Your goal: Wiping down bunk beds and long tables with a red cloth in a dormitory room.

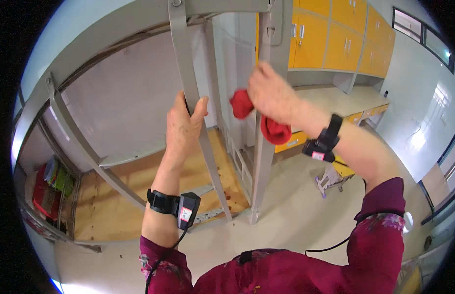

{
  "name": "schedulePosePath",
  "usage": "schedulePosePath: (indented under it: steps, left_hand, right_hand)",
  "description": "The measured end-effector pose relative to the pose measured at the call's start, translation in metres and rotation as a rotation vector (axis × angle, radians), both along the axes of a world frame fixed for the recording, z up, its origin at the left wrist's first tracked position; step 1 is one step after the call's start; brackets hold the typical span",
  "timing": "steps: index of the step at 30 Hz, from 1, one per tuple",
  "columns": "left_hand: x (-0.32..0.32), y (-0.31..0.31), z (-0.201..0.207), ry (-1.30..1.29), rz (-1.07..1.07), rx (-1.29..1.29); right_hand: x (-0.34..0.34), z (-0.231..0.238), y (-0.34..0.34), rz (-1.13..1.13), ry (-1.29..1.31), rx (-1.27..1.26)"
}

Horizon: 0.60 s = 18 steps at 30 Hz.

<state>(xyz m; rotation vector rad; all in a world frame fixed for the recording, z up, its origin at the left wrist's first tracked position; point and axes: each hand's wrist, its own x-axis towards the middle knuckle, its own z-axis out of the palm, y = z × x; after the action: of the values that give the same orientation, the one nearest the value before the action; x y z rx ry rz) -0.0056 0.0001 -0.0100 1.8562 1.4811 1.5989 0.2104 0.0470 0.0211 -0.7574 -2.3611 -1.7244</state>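
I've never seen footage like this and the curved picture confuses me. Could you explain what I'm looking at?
There's no robot here: these are a person's two bare hands, each forearm wearing a strapped black device. The single picture comes from a fisheye camera on the person's head, looking down, so straight edges bend.

The left hand grips a slanting metal bar of a grey bed-like frame. The right hand, slightly blurred, holds red cloth by a thicker post; whether it wraps around isn't clear.

Below lies a wooden board. Orange cabinets hang above a desk on the right.
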Motion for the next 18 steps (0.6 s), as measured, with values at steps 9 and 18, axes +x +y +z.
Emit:
schedulePosePath:
  steps: [9,18]
  left_hand:
    - [0.006,-0.004,0.007,-0.010,-0.073,0.082]
    - [0.003,0.003,-0.003,0.042,0.074,0.073]
  right_hand:
    - [0.006,-0.211,-0.001,0.029,-0.240,-0.408]
    - [0.052,-0.101,-0.021,0.567,0.963,-0.417]
